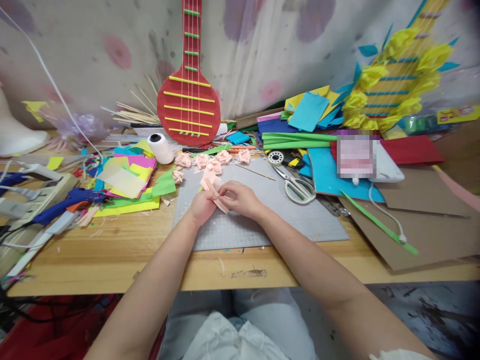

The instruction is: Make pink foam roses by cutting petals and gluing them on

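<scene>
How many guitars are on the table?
2. The red guitar is at the back, beyond the left hand; the yellow guitar is at the back right, with yellow flowers around it. I see no others.

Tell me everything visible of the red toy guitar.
The red toy guitar has a rounded body and a narrow neck that leaves the top of the picture. It looks like card or felt. Five yellow bars cross the body, four green ones show on the neck, and thin pale strings run lengthwise. It stands upright at the back of the table, with a white roll close to its lower left. What props it up is unclear.
</scene>
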`<state>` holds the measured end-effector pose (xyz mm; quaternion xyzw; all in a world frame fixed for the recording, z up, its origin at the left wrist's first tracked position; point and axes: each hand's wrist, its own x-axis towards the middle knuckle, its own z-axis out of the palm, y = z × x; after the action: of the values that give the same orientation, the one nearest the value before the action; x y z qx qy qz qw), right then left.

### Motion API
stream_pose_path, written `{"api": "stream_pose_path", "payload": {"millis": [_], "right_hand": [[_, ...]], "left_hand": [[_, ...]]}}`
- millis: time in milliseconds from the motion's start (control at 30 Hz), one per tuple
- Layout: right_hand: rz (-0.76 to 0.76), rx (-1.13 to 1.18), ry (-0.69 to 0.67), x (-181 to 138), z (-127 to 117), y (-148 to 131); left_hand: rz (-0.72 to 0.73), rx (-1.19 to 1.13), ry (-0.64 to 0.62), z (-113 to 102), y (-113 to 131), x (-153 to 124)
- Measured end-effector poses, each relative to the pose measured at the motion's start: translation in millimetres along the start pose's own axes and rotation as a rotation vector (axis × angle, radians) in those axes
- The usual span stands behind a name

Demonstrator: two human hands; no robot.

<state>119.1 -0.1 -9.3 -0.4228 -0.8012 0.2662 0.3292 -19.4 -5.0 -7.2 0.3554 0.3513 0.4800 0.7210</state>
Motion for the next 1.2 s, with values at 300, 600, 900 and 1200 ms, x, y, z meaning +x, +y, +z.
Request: {"api": "stream_pose_path", "payload": {"millis": [300, 600, 900, 1200], "right_hand": [[-0.007, 0.01, -0.001, -0.9, -0.1, -4.6], [0.089, 0.144, 0.017, 2.1, 4.0, -1.2], [0.286, 0.618, 0.086, 6.8, 0.8, 6.0], [0.519, 0.912, 0.344, 9.5, -6.6, 7.9]], "left_hand": [[0.005, 0.063, 0.055, -6.2, -4.2, 3.4], [-0.025, -0.039, 0.019, 3.9, 2.3, 0.4], [0.048, -0.149, 0.107, 1.7, 8.5, 0.4], [-0.022, -0.273, 0.288, -0.8, 13.2, -1.0]]}}
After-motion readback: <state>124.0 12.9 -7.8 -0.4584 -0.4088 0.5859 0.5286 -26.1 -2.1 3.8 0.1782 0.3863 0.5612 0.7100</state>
